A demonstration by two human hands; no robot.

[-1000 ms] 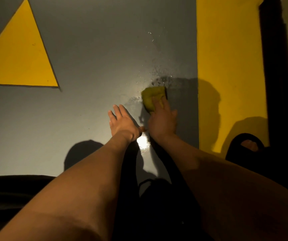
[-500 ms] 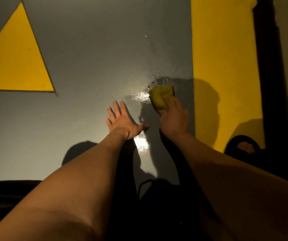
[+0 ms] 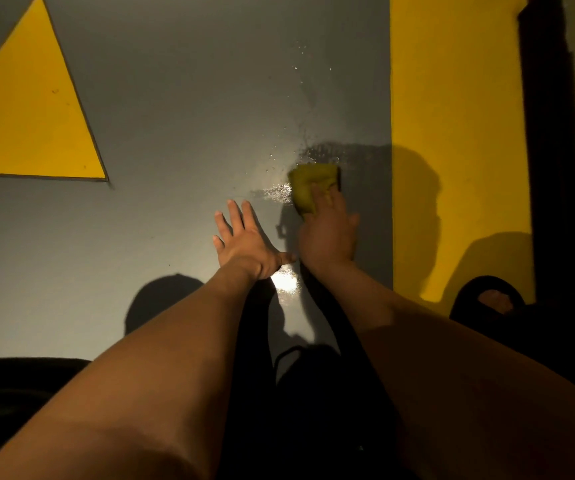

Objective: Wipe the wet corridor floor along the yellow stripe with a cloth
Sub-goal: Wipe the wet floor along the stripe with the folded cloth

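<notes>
Cloth [image 3: 308,188]: yellow-green, pressed to wet grey floor [image 3: 175,98] under right hand [image 3: 327,233], fingers flat, beside yellow stripe [image 3: 452,98]. Left hand [image 3: 244,244]: fingers splayed flat on floor.

My right hand [image 3: 327,233] presses the cloth [image 3: 310,190] on the floor [image 3: 175,98] left of the stripe [image 3: 452,98]; my left hand [image 3: 244,242] lies flat beside it, the triangle [image 3: 29,126] far left.

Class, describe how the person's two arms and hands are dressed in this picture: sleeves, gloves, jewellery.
Both forearms are bare as far as the frame shows, with no sleeves in view. The left hand and right hand wear no gloves. No ring, watch or bracelet is visible, though the light is dim.
</notes>
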